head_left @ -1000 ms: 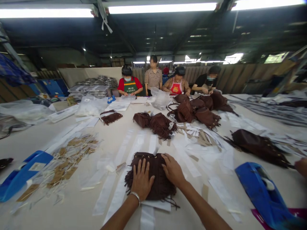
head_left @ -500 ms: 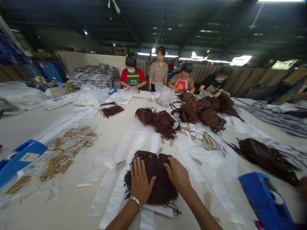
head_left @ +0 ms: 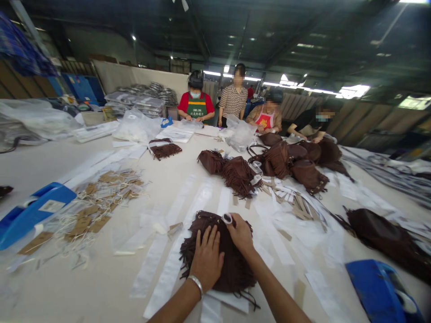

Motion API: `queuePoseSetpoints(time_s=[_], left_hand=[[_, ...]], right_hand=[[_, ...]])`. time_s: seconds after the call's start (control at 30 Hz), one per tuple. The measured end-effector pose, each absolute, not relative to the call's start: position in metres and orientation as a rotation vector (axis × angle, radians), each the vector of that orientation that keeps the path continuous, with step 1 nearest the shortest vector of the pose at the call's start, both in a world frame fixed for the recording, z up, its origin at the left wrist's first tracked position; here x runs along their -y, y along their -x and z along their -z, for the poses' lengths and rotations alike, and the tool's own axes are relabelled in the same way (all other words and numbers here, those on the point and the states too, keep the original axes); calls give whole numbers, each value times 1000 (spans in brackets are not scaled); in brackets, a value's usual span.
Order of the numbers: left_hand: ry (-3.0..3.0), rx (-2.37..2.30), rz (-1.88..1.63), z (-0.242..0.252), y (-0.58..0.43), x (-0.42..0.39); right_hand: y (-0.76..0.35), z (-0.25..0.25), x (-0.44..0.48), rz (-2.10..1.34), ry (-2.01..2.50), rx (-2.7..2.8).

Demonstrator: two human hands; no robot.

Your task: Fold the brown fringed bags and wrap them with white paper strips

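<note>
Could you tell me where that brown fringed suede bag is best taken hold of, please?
Grip the brown fringed suede bag by its eyeleted top rim, from the far side: it lies flat, and the loose fringe nearest you would likely slip.

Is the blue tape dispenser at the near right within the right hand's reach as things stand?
Probably yes. The right hand lies on the brown fringed bag, pinching a small white tag; only flat white paper strips lie between it and the blue dispenser.
</note>
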State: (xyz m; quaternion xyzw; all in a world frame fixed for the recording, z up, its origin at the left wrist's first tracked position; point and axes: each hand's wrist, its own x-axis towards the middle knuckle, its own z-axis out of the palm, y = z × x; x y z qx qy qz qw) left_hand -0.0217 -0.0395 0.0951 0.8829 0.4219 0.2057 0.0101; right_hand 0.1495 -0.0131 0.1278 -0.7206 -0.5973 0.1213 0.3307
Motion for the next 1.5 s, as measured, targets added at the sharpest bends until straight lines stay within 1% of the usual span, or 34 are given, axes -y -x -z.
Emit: queuePoseSetpoints(time_s=[0.13, 0.23, 0.4, 0.53, 0.67, 0.8, 1.03, 1.23, 1.5], left_hand=[[-2734, -1349, -696, -91, 23, 38], [-2723, -1352, -703, -91, 24, 38], [-2733, -1320, -652, -99, 25, 40], [-2770, -1222, -613, -102, 26, 41], [-2791, -1179, -594, -98, 28, 39], [-2799, -1187, -588, -98, 27, 39], [-2801, -1214, -568, -101, 26, 42], [-2791, -1230, -553, -104, 26, 40], [-2774, -1208, -577, -101, 26, 39]], right_hand=[[-140, -116, 36, -138, 1746, 1856], [-141, -105, 42, -3, 1780, 2007], [-140, -101, 48, 68, 1804, 2136], [-139, -106, 59, 12, 1844, 2200], [-150, -120, 53, -185, 1847, 2130], [-165, -143, 18, -282, 1936, 1963], [-173, -156, -44, -576, 1970, 2244], [-164, -157, -37, -393, 2235, 2152], [-145, -145, -38, -418, 2438, 2087]])
